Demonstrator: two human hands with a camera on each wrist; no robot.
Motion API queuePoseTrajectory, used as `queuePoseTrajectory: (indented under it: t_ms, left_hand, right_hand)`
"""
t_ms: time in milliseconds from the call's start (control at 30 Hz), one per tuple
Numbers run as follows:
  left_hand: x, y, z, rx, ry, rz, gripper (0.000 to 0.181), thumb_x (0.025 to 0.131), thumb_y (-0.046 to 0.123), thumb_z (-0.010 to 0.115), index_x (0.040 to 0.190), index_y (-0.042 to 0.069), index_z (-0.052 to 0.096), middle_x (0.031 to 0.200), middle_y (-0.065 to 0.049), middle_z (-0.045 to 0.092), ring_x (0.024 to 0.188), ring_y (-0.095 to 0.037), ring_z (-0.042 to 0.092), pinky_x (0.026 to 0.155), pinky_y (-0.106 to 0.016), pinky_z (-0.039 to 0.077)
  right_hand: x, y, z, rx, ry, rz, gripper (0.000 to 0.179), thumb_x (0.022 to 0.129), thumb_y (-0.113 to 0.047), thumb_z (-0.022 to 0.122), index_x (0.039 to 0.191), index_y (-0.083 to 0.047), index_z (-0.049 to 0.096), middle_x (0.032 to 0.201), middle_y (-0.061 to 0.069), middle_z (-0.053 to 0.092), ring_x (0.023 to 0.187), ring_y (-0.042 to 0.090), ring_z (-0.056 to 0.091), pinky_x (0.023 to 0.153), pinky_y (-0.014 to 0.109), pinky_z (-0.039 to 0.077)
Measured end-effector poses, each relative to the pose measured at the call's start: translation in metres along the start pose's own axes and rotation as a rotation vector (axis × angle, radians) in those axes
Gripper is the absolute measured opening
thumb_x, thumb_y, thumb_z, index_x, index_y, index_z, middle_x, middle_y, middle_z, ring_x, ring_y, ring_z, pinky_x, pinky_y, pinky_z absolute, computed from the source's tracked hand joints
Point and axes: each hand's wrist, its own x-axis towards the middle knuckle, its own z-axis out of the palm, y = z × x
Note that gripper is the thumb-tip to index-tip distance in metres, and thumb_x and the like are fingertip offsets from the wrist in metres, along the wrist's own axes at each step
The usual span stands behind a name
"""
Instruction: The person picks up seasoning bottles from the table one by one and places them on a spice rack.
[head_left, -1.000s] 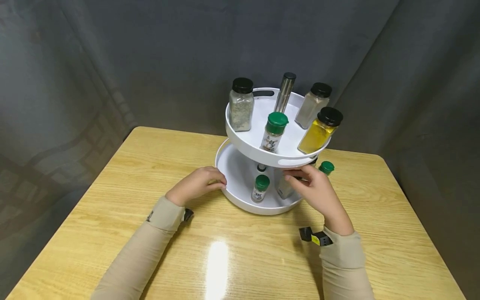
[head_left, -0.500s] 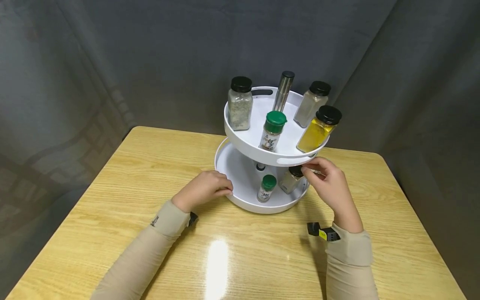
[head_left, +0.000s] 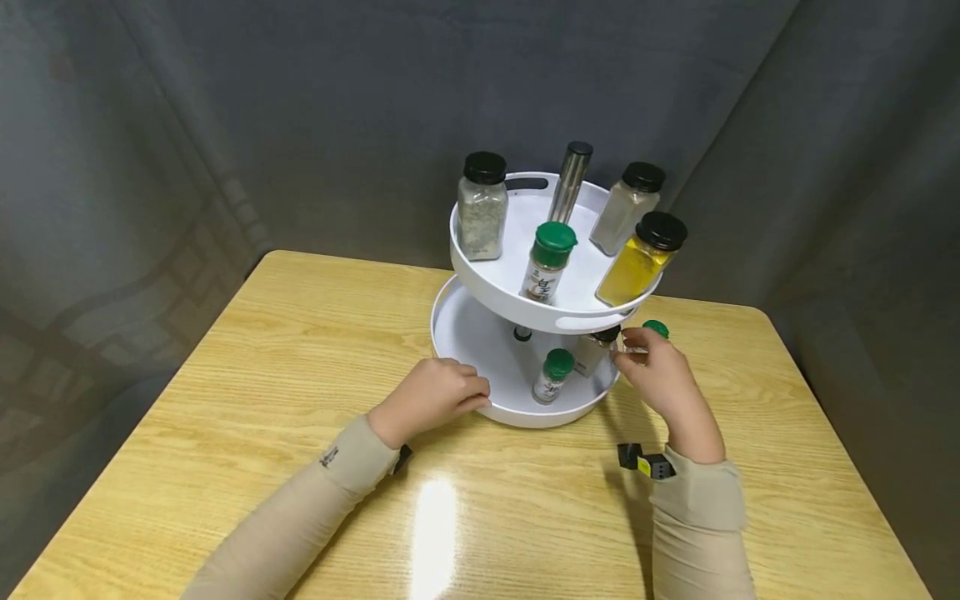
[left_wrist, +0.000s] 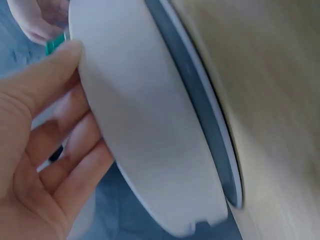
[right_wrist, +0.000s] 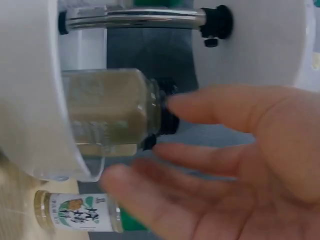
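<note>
A white two-tier spice rack holds jars on both round trays. My left hand [head_left: 435, 396] grips the front-left rim of the lower tray [head_left: 450, 342]; in the left wrist view, the thumb lies on the outer wall and the fingers curl inside. My right hand [head_left: 663, 379] is at the right side of the lower tray, with fingers spread and the thumb right at the black lid of a square glass jar [right_wrist: 107, 105] of brownish powder. A small green-capped spice bottle [head_left: 553, 377] stands near the front of that same tray.
The upper tray [head_left: 502, 304] carries a green-capped bottle [head_left: 545, 265], a yellow-filled jar [head_left: 637, 265], two other black-lidded jars and a metal post [head_left: 572, 179]. Another green-capped bottle [right_wrist: 82, 212] stands on the wooden table, behind my right hand. Dark curtains hang behind.
The lower tray has turned, carrying its green-capped bottle and square jar to the right. My left hand has moved right with the rim; my right hand has shifted right.
</note>
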Motion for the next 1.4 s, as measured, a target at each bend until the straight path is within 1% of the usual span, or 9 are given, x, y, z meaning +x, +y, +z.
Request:
queuePoseTrajectory:
  t_ms: [100, 233, 333, 433, 533, 633, 767, 1100, 1400]
  left_hand:
    - [0.004, 0.014, 0.004, 0.047, 0.034, -0.003, 0.016, 0.089, 0.027, 0.080, 0.081, 0.018, 0.069, 0.074, 0.007, 0.066, 0.065, -0.011, 0.063, 0.060, -0.024, 0.054]
    - [0.007, 0.026, 0.006, 0.092, 0.044, -0.006, 0.016, 0.089, 0.023, 0.080, 0.080, 0.017, 0.068, 0.073, 0.005, 0.066, 0.062, -0.012, 0.062, 0.056, -0.024, 0.054]
    - [0.007, 0.028, 0.005, 0.053, 0.022, -0.016, 0.012, 0.091, 0.019, 0.078, 0.083, 0.016, 0.069, 0.076, 0.005, 0.067, 0.065, -0.012, 0.063, 0.058, -0.024, 0.055]
    - [0.006, 0.023, 0.001, -0.058, -0.013, -0.026, 0.005, 0.093, 0.018, 0.076, 0.094, 0.014, 0.072, 0.087, 0.004, 0.070, 0.078, -0.012, 0.066, 0.069, -0.025, 0.057]
    - [0.004, 0.012, -0.005, -0.137, -0.049, 0.000, 0.018, 0.094, 0.022, 0.075, 0.109, 0.012, 0.072, 0.106, 0.000, 0.071, 0.103, -0.018, 0.065, 0.095, -0.032, 0.054]
    - [0.001, -0.002, -0.010, -0.120, -0.089, 0.025, 0.034, 0.094, 0.027, 0.074, 0.125, 0.013, 0.068, 0.129, -0.004, 0.065, 0.127, -0.027, 0.056, 0.115, -0.046, 0.040]
    - [-0.005, -0.019, -0.014, -0.066, -0.133, -0.011, 0.048, 0.095, 0.033, 0.073, 0.139, 0.020, 0.059, 0.146, -0.006, 0.055, 0.143, -0.033, 0.042, 0.119, -0.058, 0.030]
    - [-0.018, -0.044, -0.011, -0.084, -0.178, -0.088, 0.051, 0.095, 0.038, 0.070, 0.139, 0.014, 0.061, 0.139, -0.010, 0.061, 0.137, -0.035, 0.049, 0.116, -0.059, 0.034]
    - [-0.015, -0.038, -0.006, -0.090, -0.201, -0.035, 0.029, 0.098, 0.034, 0.067, 0.118, 0.013, 0.072, 0.116, -0.001, 0.072, 0.116, -0.022, 0.064, 0.115, -0.061, 0.035]
  right_hand:
    - [0.006, 0.005, 0.003, -0.038, -0.096, 0.051, 0.066, 0.101, -0.018, 0.057, 0.147, 0.019, 0.030, 0.143, 0.043, 0.041, 0.130, 0.056, 0.045, 0.104, 0.062, 0.046]
    - [0.010, 0.008, 0.008, -0.062, -0.113, 0.082, 0.070, 0.097, -0.015, 0.063, 0.145, 0.023, 0.029, 0.142, 0.045, 0.040, 0.130, 0.057, 0.044, 0.106, 0.063, 0.044]
    - [0.012, 0.010, 0.013, -0.067, -0.121, 0.098, 0.071, 0.094, -0.012, 0.067, 0.143, 0.024, 0.032, 0.140, 0.045, 0.042, 0.129, 0.058, 0.045, 0.105, 0.064, 0.044]
    - [0.013, 0.012, 0.017, -0.063, -0.147, 0.119, 0.073, 0.091, -0.010, 0.070, 0.142, 0.026, 0.031, 0.138, 0.046, 0.043, 0.122, 0.055, 0.053, 0.104, 0.062, 0.045]
    - [0.014, 0.013, 0.020, -0.056, -0.161, 0.138, 0.075, 0.091, -0.008, 0.071, 0.142, 0.026, 0.028, 0.138, 0.047, 0.042, 0.110, 0.048, 0.064, 0.102, 0.060, 0.048]
    - [0.014, 0.014, 0.020, -0.041, -0.167, 0.146, 0.074, 0.092, -0.006, 0.070, 0.143, 0.026, 0.027, 0.139, 0.048, 0.041, 0.097, 0.041, 0.071, 0.102, 0.059, 0.049]
    - [0.014, 0.015, 0.019, -0.014, -0.174, 0.144, 0.076, 0.092, -0.005, 0.069, 0.144, 0.026, 0.023, 0.141, 0.048, 0.037, 0.091, 0.038, 0.073, 0.102, 0.059, 0.049]
    - [0.017, 0.017, 0.020, 0.109, -0.139, 0.190, 0.067, 0.092, 0.005, 0.064, 0.146, 0.023, 0.027, 0.141, 0.047, 0.038, 0.090, 0.040, 0.073, 0.078, 0.041, 0.063]
    - [0.023, 0.025, 0.023, 0.159, -0.015, 0.252, 0.052, 0.100, 0.000, 0.058, 0.144, 0.018, 0.039, 0.137, 0.037, 0.048, 0.113, 0.045, 0.063, 0.092, 0.043, 0.059]
